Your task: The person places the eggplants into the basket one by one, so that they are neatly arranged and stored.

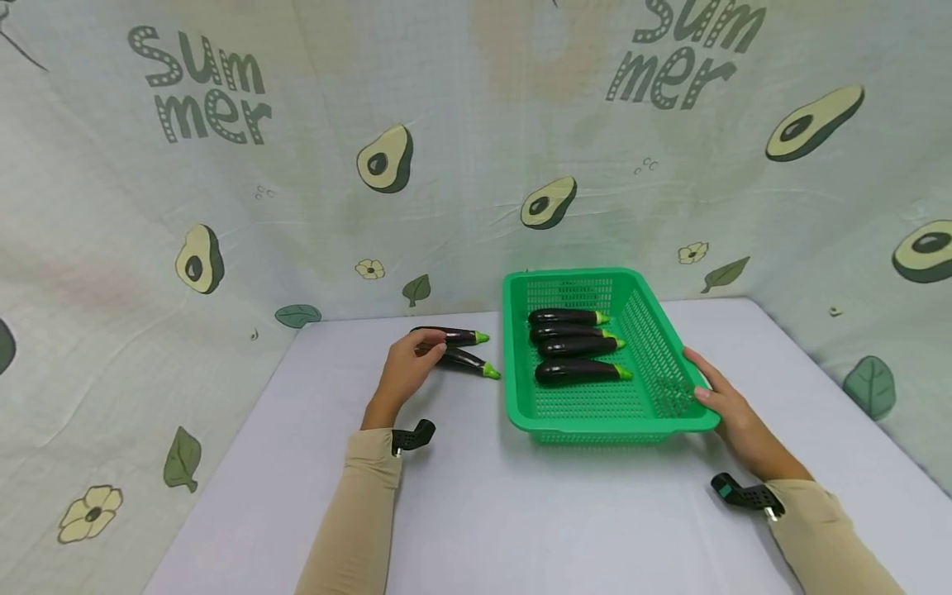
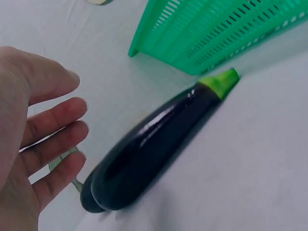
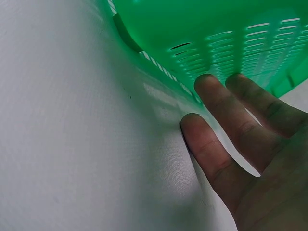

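Two dark purple eggplants with green stem ends lie on the table left of the green basket [image 1: 613,425]: the far eggplant [image 1: 463,336] and the near eggplant [image 1: 459,360]. My left hand [image 1: 407,368] hovers at their left ends, overlapping them in the head view. In the left wrist view its loosely bent fingers [image 2: 57,120] are empty and apart from the eggplant [image 2: 154,144]. My right hand [image 1: 725,405] holds the basket's right side, thumb on the rim, with extended fingers [image 3: 216,96] at the slotted outer wall. Several eggplants [image 1: 576,372] lie side by side inside.
A white cloth covers the table [image 1: 595,512]. Behind it and at both sides hangs a pale curtain [image 1: 461,165] printed with avocados, leaves and lettering. Black wrist devices [image 1: 414,435] sit at both sleeves.
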A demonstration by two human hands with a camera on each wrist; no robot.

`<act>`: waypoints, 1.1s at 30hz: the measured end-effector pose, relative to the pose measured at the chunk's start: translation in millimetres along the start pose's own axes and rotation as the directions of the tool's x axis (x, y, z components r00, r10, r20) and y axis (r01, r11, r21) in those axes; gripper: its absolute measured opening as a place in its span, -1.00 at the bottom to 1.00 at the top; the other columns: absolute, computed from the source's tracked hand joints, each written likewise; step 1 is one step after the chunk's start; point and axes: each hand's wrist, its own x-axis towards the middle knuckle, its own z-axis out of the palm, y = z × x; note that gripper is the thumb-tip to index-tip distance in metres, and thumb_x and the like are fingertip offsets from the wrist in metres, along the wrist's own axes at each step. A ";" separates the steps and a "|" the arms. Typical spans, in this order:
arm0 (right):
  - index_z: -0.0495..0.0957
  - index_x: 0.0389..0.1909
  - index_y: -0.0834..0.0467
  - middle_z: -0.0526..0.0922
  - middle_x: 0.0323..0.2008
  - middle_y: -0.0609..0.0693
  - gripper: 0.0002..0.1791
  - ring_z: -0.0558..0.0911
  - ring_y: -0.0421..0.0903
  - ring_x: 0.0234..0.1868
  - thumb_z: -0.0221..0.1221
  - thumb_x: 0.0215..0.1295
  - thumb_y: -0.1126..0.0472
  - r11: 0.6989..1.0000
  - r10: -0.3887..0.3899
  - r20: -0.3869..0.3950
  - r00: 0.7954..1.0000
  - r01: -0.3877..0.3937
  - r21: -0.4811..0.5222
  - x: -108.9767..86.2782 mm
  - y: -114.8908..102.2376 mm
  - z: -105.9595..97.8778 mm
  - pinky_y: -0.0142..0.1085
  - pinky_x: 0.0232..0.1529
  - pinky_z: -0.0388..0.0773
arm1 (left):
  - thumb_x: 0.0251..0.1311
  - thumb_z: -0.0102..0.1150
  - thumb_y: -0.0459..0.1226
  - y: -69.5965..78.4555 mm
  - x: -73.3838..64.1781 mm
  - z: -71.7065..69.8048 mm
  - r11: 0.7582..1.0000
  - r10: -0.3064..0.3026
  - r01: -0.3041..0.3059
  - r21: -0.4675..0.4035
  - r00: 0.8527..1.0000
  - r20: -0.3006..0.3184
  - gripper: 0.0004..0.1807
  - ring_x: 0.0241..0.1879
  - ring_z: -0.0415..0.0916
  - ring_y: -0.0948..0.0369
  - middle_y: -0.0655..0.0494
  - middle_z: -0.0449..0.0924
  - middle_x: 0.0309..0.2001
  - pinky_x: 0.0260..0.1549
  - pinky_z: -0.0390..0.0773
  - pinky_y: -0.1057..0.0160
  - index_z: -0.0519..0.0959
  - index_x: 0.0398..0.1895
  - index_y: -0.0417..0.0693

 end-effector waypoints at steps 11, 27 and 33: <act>-0.17 0.63 -0.01 0.04 0.42 -0.19 -0.36 0.39 -0.34 0.07 -0.29 0.62 0.22 0.999 -0.012 -0.010 1.000 0.012 0.035 -1.1 1.3 0.1 -0.56 0.01 0.27 | 0.28 0.30 -0.27 -16.3 1.7 2.8 0.981 0.021 -0.020 0.194 1.000 -0.001 -0.73 0.22 0.42 -0.02 -0.04 0.59 0.09 0.25 0.35 -0.05 0.69 0.02 -0.12; -0.18 0.63 -0.02 -0.02 0.47 -0.18 -0.36 0.29 -0.31 0.15 -0.28 0.63 0.22 1.000 -0.013 -0.007 1.000 0.013 0.016 2.2 2.1 0.1 -0.57 0.02 0.24 | 0.25 0.35 -0.23 -25.4 -1.0 7.1 0.907 0.005 -0.024 0.420 0.999 0.046 -0.51 0.24 0.31 -0.09 -0.05 0.48 0.22 0.20 0.39 -0.08 0.58 0.27 -0.04; -0.19 0.64 -0.03 0.00 0.46 -0.19 -0.36 0.33 -0.31 0.13 -0.30 0.63 0.21 1.000 -0.009 -0.005 1.000 0.009 0.002 1.2 2.1 -0.9 -0.57 0.01 0.25 | 0.24 0.36 -0.25 -23.5 -2.9 8.7 0.917 0.004 -0.025 0.398 0.999 0.054 -0.50 0.22 0.27 -0.09 -0.09 0.40 0.20 0.18 0.39 -0.06 0.58 0.26 -0.12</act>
